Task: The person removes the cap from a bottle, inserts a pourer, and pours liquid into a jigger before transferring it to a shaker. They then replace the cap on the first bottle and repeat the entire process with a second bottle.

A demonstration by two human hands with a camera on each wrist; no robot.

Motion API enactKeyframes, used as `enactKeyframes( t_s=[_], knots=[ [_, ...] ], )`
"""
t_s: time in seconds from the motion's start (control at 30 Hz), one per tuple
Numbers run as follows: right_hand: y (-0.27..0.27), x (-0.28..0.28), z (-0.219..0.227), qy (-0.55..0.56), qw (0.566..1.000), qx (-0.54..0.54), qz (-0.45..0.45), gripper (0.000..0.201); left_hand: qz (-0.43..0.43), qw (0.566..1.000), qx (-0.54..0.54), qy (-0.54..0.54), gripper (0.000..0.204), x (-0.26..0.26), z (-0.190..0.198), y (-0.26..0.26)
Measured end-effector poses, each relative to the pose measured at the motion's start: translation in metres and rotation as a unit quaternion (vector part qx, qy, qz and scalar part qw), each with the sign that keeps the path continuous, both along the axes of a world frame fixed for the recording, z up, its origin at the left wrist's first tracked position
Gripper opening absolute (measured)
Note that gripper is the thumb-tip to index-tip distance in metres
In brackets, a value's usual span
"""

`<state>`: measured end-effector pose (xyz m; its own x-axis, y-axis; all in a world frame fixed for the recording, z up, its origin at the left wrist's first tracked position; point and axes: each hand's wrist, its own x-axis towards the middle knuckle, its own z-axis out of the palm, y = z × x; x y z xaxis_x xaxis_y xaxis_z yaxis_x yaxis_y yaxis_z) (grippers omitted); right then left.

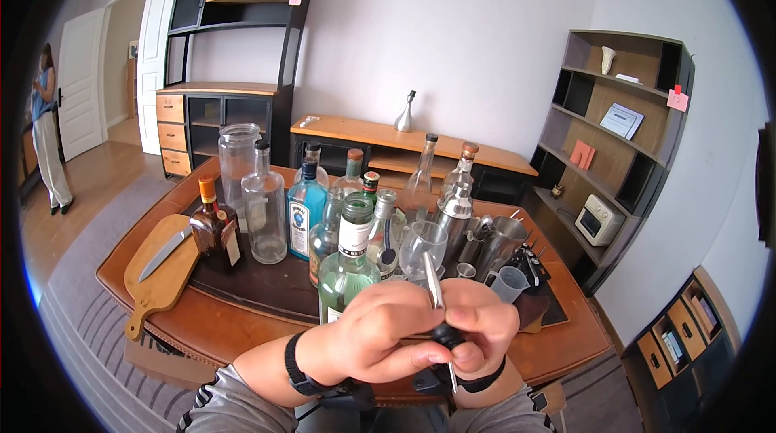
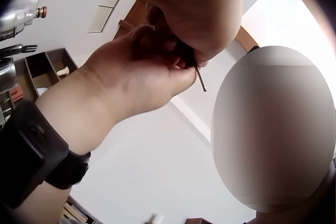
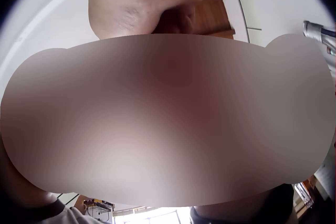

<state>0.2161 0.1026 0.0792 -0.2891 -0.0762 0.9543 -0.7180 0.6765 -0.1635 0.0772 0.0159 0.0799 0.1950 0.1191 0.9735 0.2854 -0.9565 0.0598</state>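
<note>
A slim metal spout [image 1: 433,281] with a black ribbed stopper [image 1: 447,336] and a thin metal tube [image 1: 453,378] below stands nearly upright between both hands. My left hand [image 1: 380,329] pinches it from the left, my right hand [image 1: 482,321] grips it from the right, with fingertips close together. A green-tinted bottle [image 1: 347,271] stands just beyond the left hand, and a clear glass [image 1: 423,249] is behind the spout. In the left wrist view the thin tube [image 2: 201,80] pokes out below the left hand [image 2: 194,14]. Blurring hides most of the right wrist view.
Several bottles crowd the leather-topped table [image 1: 242,316]. At left, a knife [image 1: 164,255] lies on a wooden board [image 1: 162,291]. To the right stand a shaker [image 1: 454,215], metal cups and a plastic jug [image 1: 510,283]. A person [image 1: 45,126] stands at the far left.
</note>
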Motion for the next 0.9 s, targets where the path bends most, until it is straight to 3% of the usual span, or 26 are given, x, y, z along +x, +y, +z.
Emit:
enactKeyframes(
  t_s=[0.07, 0.1, 0.17, 0.27, 0.4, 0.5, 0.53, 0.57, 0.7, 0.83, 0.9],
  knots=[
    [0.01, 0.013, 0.01, -0.067, 0.997, 0.011, -0.023, 0.042, 0.073, 0.997, -0.006, 0.014, 0.046, -0.007, 0.015, -0.005],
    [0.01, 0.006, 0.007, -0.031, 0.999, -0.028, -0.009, 0.043, 0.106, 0.994, -0.006, 0.023, 0.046, -0.009, 0.023, -0.008],
    [-0.009, 0.004, 0.018, -0.066, 0.984, -0.165, 0.024, 0.043, 0.157, 0.987, -0.007, 0.031, 0.044, -0.012, 0.03, -0.015],
    [-0.017, 0.012, 0.017, -0.137, 0.968, -0.21, 0.002, 0.04, 0.221, 0.973, 0.037, 0.053, 0.042, -0.016, 0.032, -0.018],
    [-0.037, 0.006, 0.025, -0.127, 0.959, -0.253, 0.01, 0.035, 0.26, 0.962, 0.072, 0.034, 0.037, -0.019, 0.029, -0.021],
    [-0.022, -0.003, 0.026, -0.09, 0.979, -0.181, -0.024, 0.03, 0.263, 0.963, 0.065, 0.011, 0.039, -0.026, 0.03, -0.022],
    [-0.028, -0.007, 0.036, -0.094, 0.974, -0.208, -0.008, 0.024, 0.264, 0.963, 0.056, -0.005, 0.042, -0.028, 0.031, -0.024],
    [-0.026, -0.014, 0.044, -0.06, 0.978, -0.19, -0.057, 0.02, 0.264, 0.963, 0.048, -0.02, 0.045, -0.03, 0.033, -0.027],
    [-0.013, -0.026, 0.091, 0.0, 0.965, -0.235, -0.114, 0.018, 0.313, 0.944, 0.045, -0.095, 0.06, -0.054, 0.043, -0.034],
    [-0.002, -0.057, 0.118, -0.128, 0.954, -0.227, -0.15, 0.021, 0.277, 0.935, -0.162, -0.153, 0.103, -0.078, 0.044, -0.03],
    [0.0, -0.07, 0.119, -0.182, 0.938, -0.233, -0.182, 0.017, 0.208, 0.936, -0.252, -0.131, 0.11, -0.087, 0.04, -0.021]
  ],
)
